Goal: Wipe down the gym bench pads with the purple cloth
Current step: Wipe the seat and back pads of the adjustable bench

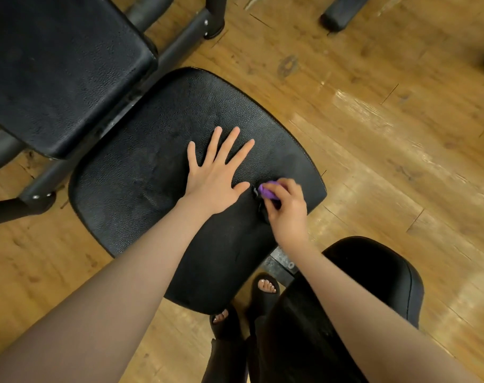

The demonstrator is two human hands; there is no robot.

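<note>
A black seat pad (141,172) of the gym bench fills the middle of the view. My left hand (216,172) lies flat on it with fingers spread and straight. Just to its right, my right hand (286,208) grips a bunched purple cloth (267,190) and holds it against the pad near the right edge. Most of the cloth is hidden inside the fingers. A second, rectangular black pad (61,70) stands at the upper left, and a third rounded pad (373,272) sits at the lower right.
Black metal frame tubes (180,48) run between the pads at the top and left. The wooden floor (387,120) surrounds the bench. My feet in black open-toed sandals (265,288) stand under the seat pad's near edge.
</note>
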